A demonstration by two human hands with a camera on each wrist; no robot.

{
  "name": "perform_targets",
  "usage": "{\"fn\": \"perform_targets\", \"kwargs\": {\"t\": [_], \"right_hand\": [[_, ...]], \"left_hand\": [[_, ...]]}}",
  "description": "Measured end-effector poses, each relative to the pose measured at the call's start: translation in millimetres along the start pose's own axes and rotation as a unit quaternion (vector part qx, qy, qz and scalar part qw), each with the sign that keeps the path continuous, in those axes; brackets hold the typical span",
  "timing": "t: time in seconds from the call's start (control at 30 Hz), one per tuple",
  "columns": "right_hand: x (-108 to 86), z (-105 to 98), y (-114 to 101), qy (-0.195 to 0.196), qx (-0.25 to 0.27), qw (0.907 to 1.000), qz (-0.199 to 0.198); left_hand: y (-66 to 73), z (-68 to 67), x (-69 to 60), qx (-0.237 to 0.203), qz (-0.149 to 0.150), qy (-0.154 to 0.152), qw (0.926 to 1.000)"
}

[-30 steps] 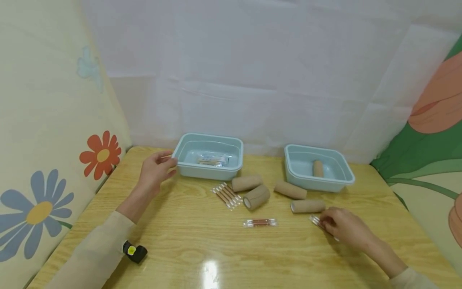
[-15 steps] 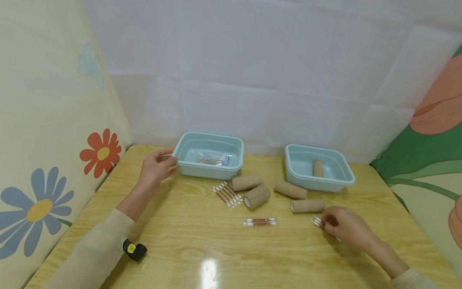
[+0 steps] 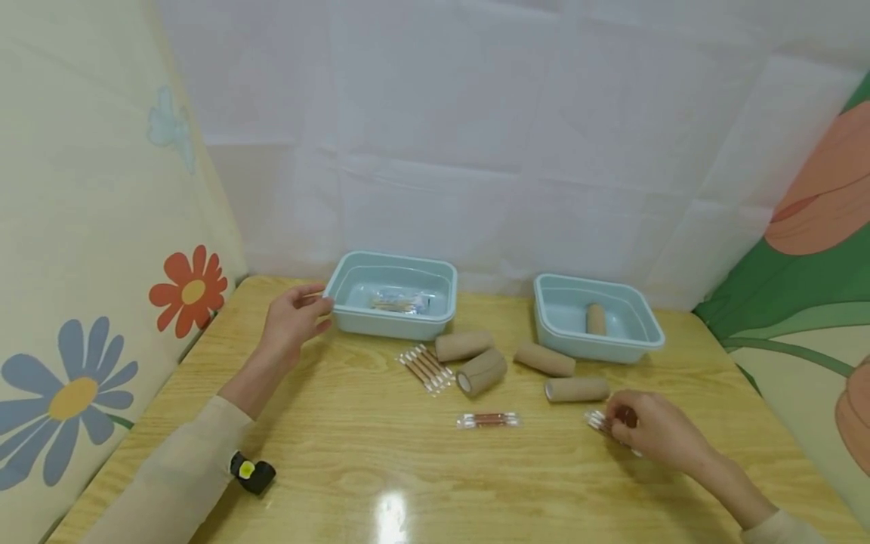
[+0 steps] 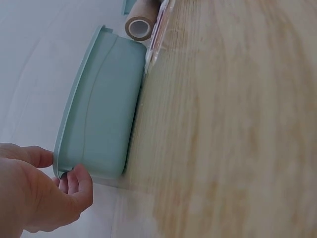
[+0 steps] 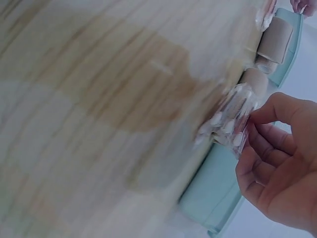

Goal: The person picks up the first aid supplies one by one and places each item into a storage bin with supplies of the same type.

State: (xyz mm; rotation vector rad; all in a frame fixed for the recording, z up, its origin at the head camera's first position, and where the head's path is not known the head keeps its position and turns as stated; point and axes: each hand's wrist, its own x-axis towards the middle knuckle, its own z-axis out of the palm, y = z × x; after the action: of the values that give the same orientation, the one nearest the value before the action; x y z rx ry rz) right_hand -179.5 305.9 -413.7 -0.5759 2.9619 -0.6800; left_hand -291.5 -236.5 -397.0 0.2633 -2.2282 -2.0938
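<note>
My left hand (image 3: pixel 291 321) is at the left end of the left light-blue plastic tub (image 3: pixel 390 325). In the left wrist view its thumb and fingers pinch the tub's rim (image 4: pixel 69 109). Inside that tub lie clear packets of cotton swabs (image 3: pixel 401 302). At the right of the table my right hand (image 3: pixel 655 427) pinches a clear packet of brown-stemmed cotton swabs (image 5: pixel 230 116); the fingers hide part of it. One more swab packet (image 3: pixel 488 420) lies flat at the middle, and a fanned group of swabs (image 3: pixel 426 369) sits before the left tub.
Brown cardboard-coloured rolls (image 3: pixel 464 345) lie between and before the tubs, one of them (image 3: pixel 578 389) just left of my right hand. The right light-blue tub (image 3: pixel 598 347) holds another roll (image 3: pixel 596 319). A white cloth (image 3: pixel 435 151) hangs behind the wooden table (image 3: pixel 340 468).
My right hand has barely shifted, its fingers still at the swab packet. The left hand stays at the tub's rim. Otherwise only the head view moves slightly.
</note>
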Motion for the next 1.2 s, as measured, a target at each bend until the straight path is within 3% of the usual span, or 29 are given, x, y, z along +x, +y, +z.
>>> {"fn": "perform_targets", "kwargs": {"t": [0.7,1.2], "right_hand": [[5.2,-35.8,-28.0,0.012,0.003,0.9966,-0.081],[24.1,-56.2,-41.4,0.007,-0.010,0.9933,-0.115]], "left_hand": [[0.3,-1.0,-0.8,0.000,0.005,-0.009,0.9999],[-3.3,-2.1,-0.1,0.008,0.011,-0.013,0.9998]]}}
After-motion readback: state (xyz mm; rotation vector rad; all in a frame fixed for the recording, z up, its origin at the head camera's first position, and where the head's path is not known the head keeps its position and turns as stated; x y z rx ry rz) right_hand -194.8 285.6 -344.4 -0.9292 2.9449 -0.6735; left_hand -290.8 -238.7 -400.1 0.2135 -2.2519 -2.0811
